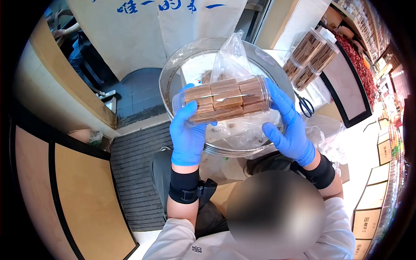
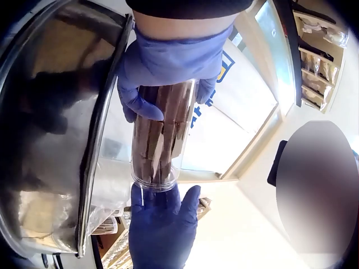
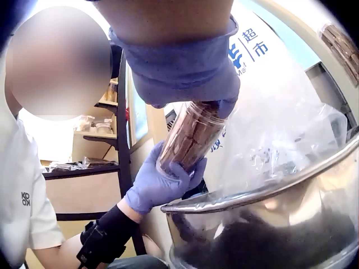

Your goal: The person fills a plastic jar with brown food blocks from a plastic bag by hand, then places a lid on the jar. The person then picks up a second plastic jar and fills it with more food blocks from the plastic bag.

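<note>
A clear cylindrical jar (image 1: 227,99) packed with brown blocks lies sideways between two blue-gloved hands, above a round metal basin (image 1: 167,71). The left hand (image 1: 188,134) grips the jar near one end, thumb in front and fingers behind; the left wrist view shows that hand (image 2: 174,64) curled round the jar (image 2: 162,131). At the threaded end, the right hand (image 1: 291,125) touches the jar with its fingers fairly straight and its thumb apart. In the right wrist view the jar (image 3: 190,137) slants between the left hand (image 3: 162,182) and the right hand (image 3: 179,73).
Clear plastic bags (image 1: 232,58) lie in the basin, over its contents. Several filled jars (image 1: 310,54) stand stacked at the back right, with black-handled scissors (image 1: 306,106) below them. A ribbed grey mat (image 1: 138,173) covers the floor at the left.
</note>
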A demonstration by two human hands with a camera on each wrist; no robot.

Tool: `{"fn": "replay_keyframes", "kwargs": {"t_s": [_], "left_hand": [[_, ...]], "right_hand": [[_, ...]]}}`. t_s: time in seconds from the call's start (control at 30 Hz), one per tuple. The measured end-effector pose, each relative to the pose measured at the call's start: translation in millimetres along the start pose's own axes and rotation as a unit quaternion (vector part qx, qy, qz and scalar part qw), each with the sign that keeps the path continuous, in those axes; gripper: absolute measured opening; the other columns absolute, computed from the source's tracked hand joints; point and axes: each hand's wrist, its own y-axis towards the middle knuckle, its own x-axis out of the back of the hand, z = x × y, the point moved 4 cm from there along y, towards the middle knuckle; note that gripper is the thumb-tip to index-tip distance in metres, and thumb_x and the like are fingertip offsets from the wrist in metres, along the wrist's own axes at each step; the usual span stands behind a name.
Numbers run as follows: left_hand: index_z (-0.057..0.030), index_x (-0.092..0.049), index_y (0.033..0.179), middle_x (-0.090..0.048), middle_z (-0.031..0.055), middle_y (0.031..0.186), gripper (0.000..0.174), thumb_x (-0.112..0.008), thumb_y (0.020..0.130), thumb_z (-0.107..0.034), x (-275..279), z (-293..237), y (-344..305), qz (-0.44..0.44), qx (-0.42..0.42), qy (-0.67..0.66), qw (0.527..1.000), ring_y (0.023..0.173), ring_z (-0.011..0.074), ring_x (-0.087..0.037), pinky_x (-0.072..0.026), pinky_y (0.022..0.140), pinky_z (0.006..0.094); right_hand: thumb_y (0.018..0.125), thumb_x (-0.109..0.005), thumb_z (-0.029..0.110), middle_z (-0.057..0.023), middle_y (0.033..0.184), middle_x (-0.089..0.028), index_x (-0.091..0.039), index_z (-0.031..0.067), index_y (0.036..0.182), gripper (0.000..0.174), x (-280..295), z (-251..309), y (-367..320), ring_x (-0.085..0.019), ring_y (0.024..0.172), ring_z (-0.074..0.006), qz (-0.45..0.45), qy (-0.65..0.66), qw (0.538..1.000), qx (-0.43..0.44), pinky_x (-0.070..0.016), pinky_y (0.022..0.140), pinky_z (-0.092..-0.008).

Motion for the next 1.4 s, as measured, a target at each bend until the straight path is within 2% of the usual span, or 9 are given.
{"fn": "replay_keyframes", "kwargs": {"t_s": [0.43, 0.77, 0.97, 1.13, 1.17, 1.2, 1.27, 1.33, 1.4], "left_hand": [[-0.0036, -0.045, 0.134, -0.054, 0.0133, 0.119, 0.066, -0.064, 0.075, -0.025, -11, -3, -8, -0.014, -0.106, 0.109, 0.988, 0.107, 0.0268, -0.059, -0.0588, 0.069, 0.0349], [-0.0045, -0.048, 0.131, -0.056, 0.0108, 0.116, 0.061, -0.064, 0.076, -0.024, -6, 3, -4, 0.010, -0.022, 0.056, 0.998, 0.101, 0.0247, -0.061, -0.0576, 0.062, 0.0351], [-0.0048, -0.051, 0.128, -0.057, 0.0096, 0.117, 0.056, -0.063, 0.078, -0.026, -2, 4, -3, -0.035, -0.020, 0.031, 0.999, 0.100, 0.0250, -0.061, -0.0553, 0.059, 0.0344], [-0.0049, -0.049, 0.131, -0.057, 0.0111, 0.118, 0.058, -0.063, 0.078, -0.026, -4, -23, -8, -0.018, -0.108, 0.058, 0.992, 0.102, 0.0262, -0.061, -0.0554, 0.060, 0.0340], [-0.0057, -0.048, 0.131, -0.055, 0.0113, 0.118, 0.059, -0.064, 0.077, -0.024, 0, -29, -8, -0.026, -0.114, 0.048, 0.992, 0.103, 0.0248, -0.059, -0.0543, 0.067, 0.0342], [-0.0065, -0.046, 0.132, -0.053, 0.0116, 0.118, 0.061, -0.064, 0.076, -0.022, 3, -33, -8, -0.034, -0.120, 0.038, 0.991, 0.104, 0.0234, -0.057, -0.0532, 0.075, 0.0343], [-0.0071, -0.045, 0.132, -0.053, 0.0109, 0.118, 0.060, -0.065, 0.077, -0.022, 8, -36, -6, -0.043, -0.109, 0.057, 0.991, 0.106, 0.0225, -0.057, -0.0526, 0.077, 0.0346], [-0.0077, -0.045, 0.131, -0.053, 0.0098, 0.117, 0.058, -0.065, 0.079, -0.022, 17, -37, -3, -0.087, -0.125, 0.100, 0.983, 0.105, 0.0216, -0.057, -0.0529, 0.074, 0.0342], [-0.0078, -0.046, 0.130, -0.054, 0.0094, 0.116, 0.056, -0.065, 0.079, -0.022, 16, -41, -3, -0.086, -0.130, 0.074, 0.985, 0.104, 0.0213, -0.058, -0.0530, 0.071, 0.0335]], "right_hand": [[0.089, -0.066, 0.015, -0.0148, 0.146, -0.042, -0.037, -0.0010, 0.144, 0.064, -9, -9, -9, -0.046, 0.129, -0.0237, -0.066, 0.245, 0.961, -0.110, -0.0342, 0.109, -0.0376], [0.088, -0.065, 0.017, -0.0152, 0.139, -0.049, -0.042, 0.0008, 0.142, 0.061, -7, -24, -14, -0.049, 0.126, -0.0245, -0.072, 0.175, 0.976, -0.109, -0.0416, 0.103, -0.0363], [0.090, -0.064, 0.014, -0.0158, 0.136, -0.052, -0.044, 0.0025, 0.141, 0.057, -10, -17, -12, -0.055, 0.120, -0.0248, -0.055, 0.068, 0.996, -0.027, -0.0452, 0.098, -0.0354], [0.096, -0.055, 0.013, -0.0105, 0.102, -0.064, -0.061, -0.0005, 0.108, 0.019, 0, -36, -23, -0.060, 0.092, -0.0149, -0.126, 0.118, 0.976, -0.133, -0.0479, 0.084, -0.0280], [0.099, -0.051, 0.014, -0.0054, 0.083, -0.062, -0.061, -0.0010, 0.089, 0.020, 3, -40, -25, -0.056, 0.077, -0.0106, -0.174, 0.152, 0.961, -0.153, -0.0470, 0.073, -0.0259], [0.099, -0.051, 0.014, -0.0054, 0.083, -0.062, -0.061, -0.0010, 0.089, 0.020, 6, -42, -25, -0.056, 0.077, -0.0106, -0.173, 0.155, 0.960, -0.155, -0.0470, 0.073, -0.0259], [0.098, -0.053, 0.017, -0.0032, 0.077, -0.061, -0.061, -0.0012, 0.082, 0.026, 17, -56, -26, -0.054, 0.071, -0.0092, -0.100, 0.063, 0.964, -0.240, -0.0455, 0.065, -0.0266], [0.097, -0.053, 0.017, -0.0079, 0.077, -0.063, -0.060, -0.0018, 0.076, 0.029, 17, -72, -23, -0.058, 0.066, -0.0170, -0.067, -0.005, 0.970, -0.233, -0.0468, 0.062, -0.0325], [0.094, -0.053, 0.015, -0.0152, 0.084, -0.066, -0.063, -0.0013, 0.084, 0.021, 8, -75, -20, -0.061, 0.069, -0.0315, 0.118, -0.239, 0.953, -0.143, -0.0489, 0.066, -0.0394]]}}
